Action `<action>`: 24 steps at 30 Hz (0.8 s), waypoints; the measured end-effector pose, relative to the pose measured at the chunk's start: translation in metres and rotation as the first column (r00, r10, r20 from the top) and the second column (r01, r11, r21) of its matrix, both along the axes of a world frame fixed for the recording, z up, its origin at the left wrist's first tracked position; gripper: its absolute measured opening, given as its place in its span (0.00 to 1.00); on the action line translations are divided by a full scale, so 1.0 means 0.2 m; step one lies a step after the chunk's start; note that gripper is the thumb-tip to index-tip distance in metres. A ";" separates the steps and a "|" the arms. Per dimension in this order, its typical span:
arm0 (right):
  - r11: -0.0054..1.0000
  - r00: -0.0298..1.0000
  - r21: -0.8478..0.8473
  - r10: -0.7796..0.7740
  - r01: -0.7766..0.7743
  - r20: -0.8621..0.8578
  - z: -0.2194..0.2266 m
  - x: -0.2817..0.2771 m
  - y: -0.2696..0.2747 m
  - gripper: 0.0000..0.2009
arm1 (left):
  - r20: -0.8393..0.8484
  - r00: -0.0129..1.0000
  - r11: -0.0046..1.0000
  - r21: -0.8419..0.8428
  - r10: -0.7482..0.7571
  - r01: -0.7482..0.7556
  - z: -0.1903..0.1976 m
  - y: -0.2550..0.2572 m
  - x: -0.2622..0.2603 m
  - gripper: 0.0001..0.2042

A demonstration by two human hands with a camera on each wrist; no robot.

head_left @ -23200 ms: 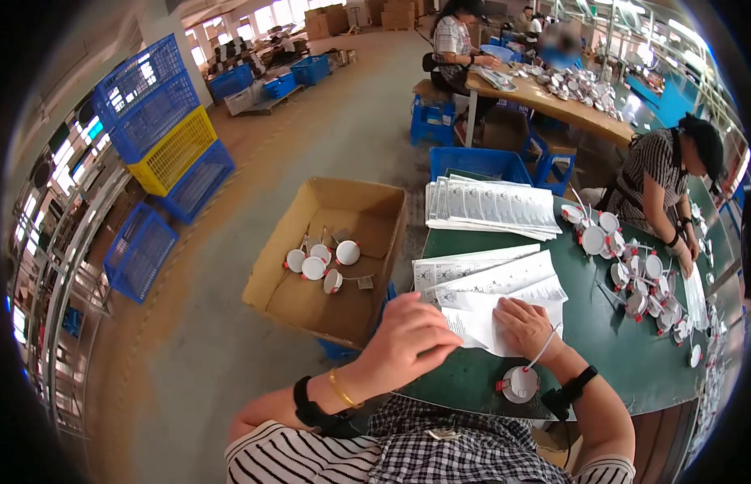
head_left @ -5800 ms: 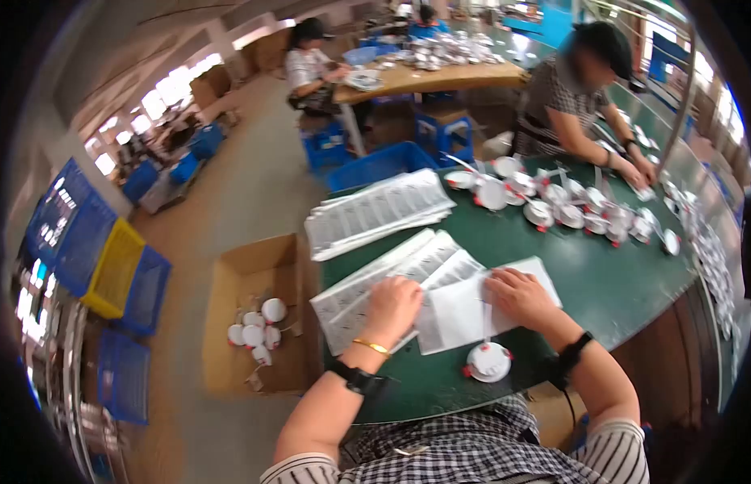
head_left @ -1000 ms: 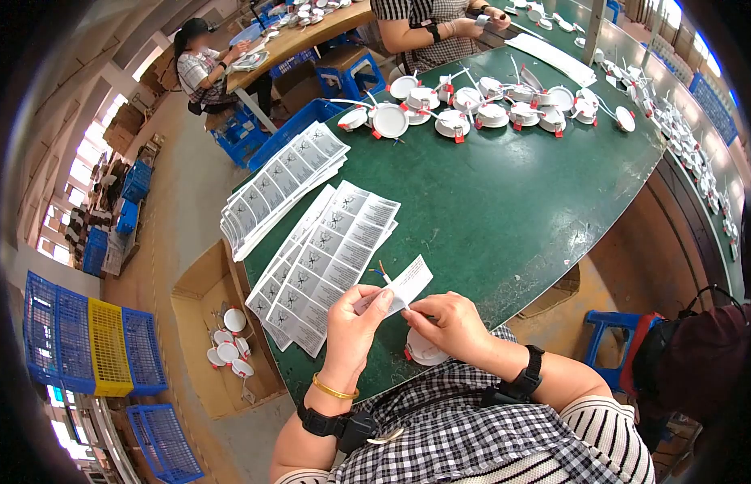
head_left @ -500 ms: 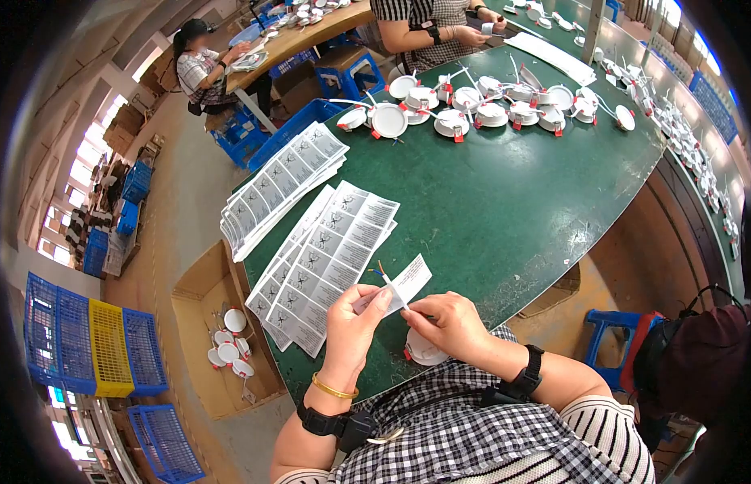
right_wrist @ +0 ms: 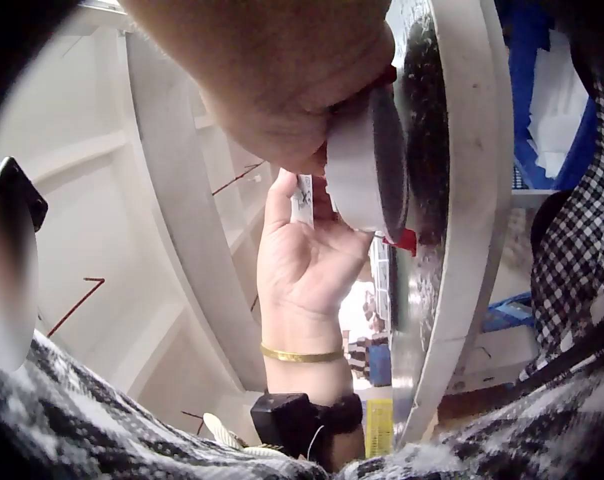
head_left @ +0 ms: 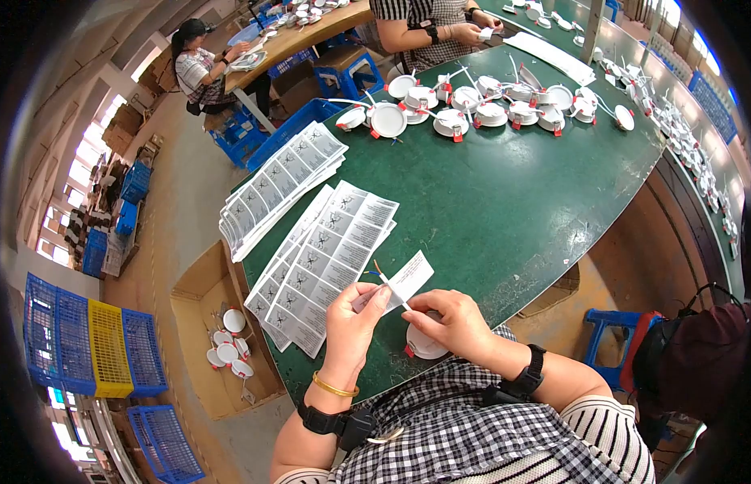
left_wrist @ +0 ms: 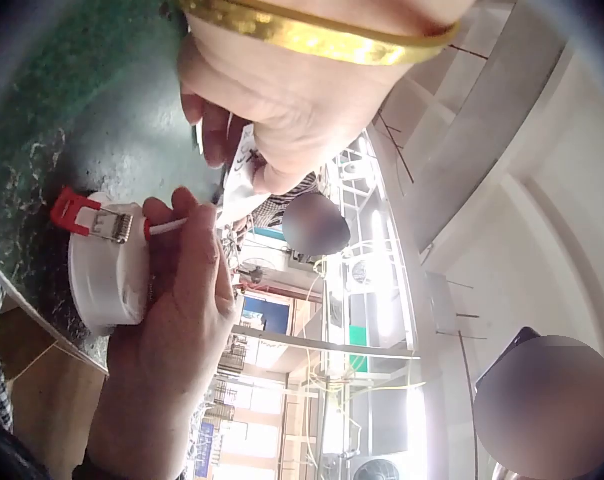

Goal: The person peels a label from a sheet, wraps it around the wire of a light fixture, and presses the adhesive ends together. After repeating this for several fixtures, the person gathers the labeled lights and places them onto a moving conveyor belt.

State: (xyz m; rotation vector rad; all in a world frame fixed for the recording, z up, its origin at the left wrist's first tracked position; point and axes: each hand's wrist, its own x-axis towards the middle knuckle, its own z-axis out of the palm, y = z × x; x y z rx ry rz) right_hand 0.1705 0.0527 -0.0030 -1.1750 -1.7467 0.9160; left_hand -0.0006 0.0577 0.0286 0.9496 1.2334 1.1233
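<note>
In the head view, my left hand pinches a small white printed label between thumb and fingers. The label is wrapped against the white cable of a round downlight, its free end sticking out to the upper right. Bare coloured wire ends show just beyond the label. My right hand pinches the cable on the lamp's side of the label. In the left wrist view, the downlight with its red-tipped spring clip stands beside the right hand's fingers, near the table edge.
Overlapping sheets of printed labels lie left of the hands, with another stack behind. Several downlights line the far side of the green table. A cardboard box holding lamps stands at the left. Another person sits across.
Earlier, both hands were on the paper sheets with the downlight lying in front. Now they hold a single label on its cable. Over the last second the hands have barely moved.
</note>
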 end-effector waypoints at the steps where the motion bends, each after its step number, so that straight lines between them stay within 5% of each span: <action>1: 0.999 0.999 -0.022 -0.032 0.031 -0.026 0.01 0.01 0.00 0.08 | 0.006 1.000 1.000 -0.009 0.000 0.000 0.00 0.00 0.00 0.07; 3: 0.997 0.997 -0.045 -0.061 0.059 -0.048 0.02 0.02 -0.01 0.07 | 0.005 1.000 1.000 -0.004 0.006 -0.006 -0.01 0.00 -0.01 0.06; 5: 0.978 0.996 0.196 -0.080 0.069 0.049 0.03 0.04 0.00 0.08 | 0.003 1.000 1.000 0.000 0.011 -0.011 -0.02 0.00 -0.01 0.06; 9: 0.959 0.994 0.276 -0.083 0.059 0.075 0.04 -0.02 0.03 0.09 | 0.014 1.000 1.000 0.025 0.017 -0.017 -0.03 0.00 -0.01 0.06; 18: 0.997 0.998 0.022 -0.067 0.068 -0.006 0.04 -0.04 0.03 0.08 | -0.084 0.995 0.993 0.104 -0.053 0.061 -0.03 0.00 -0.03 0.09; 24: 0.928 0.902 -0.336 0.001 -0.162 -0.432 0.06 0.13 0.05 0.07 | -0.114 0.991 0.983 0.161 -0.071 0.089 0.03 -0.05 -0.07 0.11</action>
